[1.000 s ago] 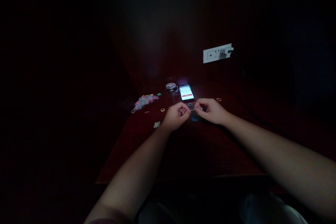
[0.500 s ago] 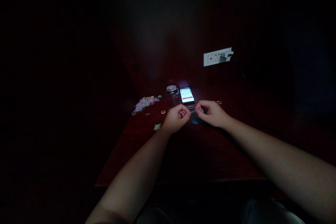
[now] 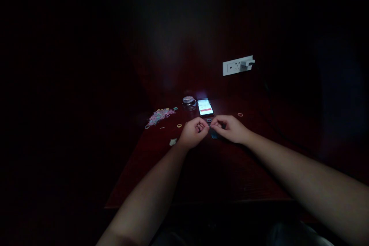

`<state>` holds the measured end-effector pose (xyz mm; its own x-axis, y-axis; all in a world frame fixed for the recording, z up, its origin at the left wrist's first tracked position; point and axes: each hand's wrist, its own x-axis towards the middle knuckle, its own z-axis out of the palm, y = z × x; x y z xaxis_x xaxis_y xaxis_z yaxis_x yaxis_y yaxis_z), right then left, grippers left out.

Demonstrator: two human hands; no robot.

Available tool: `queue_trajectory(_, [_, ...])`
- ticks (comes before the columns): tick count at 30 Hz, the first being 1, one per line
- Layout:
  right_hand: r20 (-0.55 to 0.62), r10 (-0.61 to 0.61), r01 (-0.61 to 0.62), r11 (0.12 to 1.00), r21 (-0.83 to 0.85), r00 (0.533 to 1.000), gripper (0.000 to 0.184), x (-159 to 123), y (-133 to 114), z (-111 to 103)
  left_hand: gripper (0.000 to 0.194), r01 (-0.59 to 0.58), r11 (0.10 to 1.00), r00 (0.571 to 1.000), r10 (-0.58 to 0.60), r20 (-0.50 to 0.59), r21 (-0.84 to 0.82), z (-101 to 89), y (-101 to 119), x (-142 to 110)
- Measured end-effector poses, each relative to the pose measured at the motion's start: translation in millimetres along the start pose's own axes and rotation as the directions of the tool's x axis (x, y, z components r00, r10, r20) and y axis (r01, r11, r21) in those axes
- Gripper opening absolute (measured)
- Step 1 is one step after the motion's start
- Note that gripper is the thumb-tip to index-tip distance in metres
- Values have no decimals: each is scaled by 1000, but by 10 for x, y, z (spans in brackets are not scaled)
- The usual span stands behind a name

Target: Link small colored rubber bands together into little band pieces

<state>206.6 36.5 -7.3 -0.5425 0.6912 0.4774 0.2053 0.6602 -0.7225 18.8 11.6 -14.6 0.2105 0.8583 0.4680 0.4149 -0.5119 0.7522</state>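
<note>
Over the middle of the dark red table (image 3: 144, 177), my left hand (image 3: 192, 132) and my right hand (image 3: 232, 128) almost meet at the fingertips. Both are closed in a pinch on one thin, pale elastic band (image 3: 210, 126), of which only a short bit shows between them. Just beyond the fingers lies a greyish ring-shaped band (image 3: 209, 120). A small blue bunch of bands (image 3: 213, 136) sits below the fingertips, partly covered by my right hand. Left of my left wrist is a pale yellowish bunch (image 3: 173, 142), with a yellow ring band (image 3: 179, 125) farther back.
A loose pile of multicoloured bands (image 3: 161, 116) lies at the table's left. Behind my hands stand a round clear jar (image 3: 189, 104) and a lit phone (image 3: 205, 109). A pink ring band (image 3: 240, 115) lies to the right. On the wall is a socket (image 3: 230, 67) with a plug.
My right hand has come left toward my left hand, so less of the pale band shows between them. The whole view has shifted slightly, with things sitting a little lower.
</note>
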Motion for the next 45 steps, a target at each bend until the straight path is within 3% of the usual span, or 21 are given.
queue_trajectory(7, [-47,-27,26,1000,-13,999,11,15,22,-25,11,-21,999,1000,21,-6,44,-29,10,-11])
queue_trajectory(11, [-102,-31,33,999,24,994,11,32,94,-42,12,-7,996,993,17,-117,89,-102,14,-40])
queue_trajectory(16, [-118,-14,18,999,28,993,13,65,173,-56,13,86,975,938,-10,-346,205,-464,-43,-241])
queue_trajectory(20, [-95,-6,10,999,38,995,14,66,175,-40,12,264,912,898,-115,-425,312,-824,-143,-636])
queue_trajectory(23, [-66,-6,9,999,47,998,16,55,157,-22,9,379,846,881,-205,-427,375,-943,-191,-895])
queue_trajectory(28, [-81,10,-8,1000,28,997,16,47,157,-36,6,451,766,873,-271,-405,459,-885,-177,-974])
queue_trajectory(38, [-76,-7,10,999,38,997,16,47,114,5,5,511,762,842,-350,-411,397,-864,-184,-870])
queue_trajectory(45, [-87,1,1,1000,25,996,15,53,147,-8,6,488,785,853,-338,-398,380,-864,-183,-871])
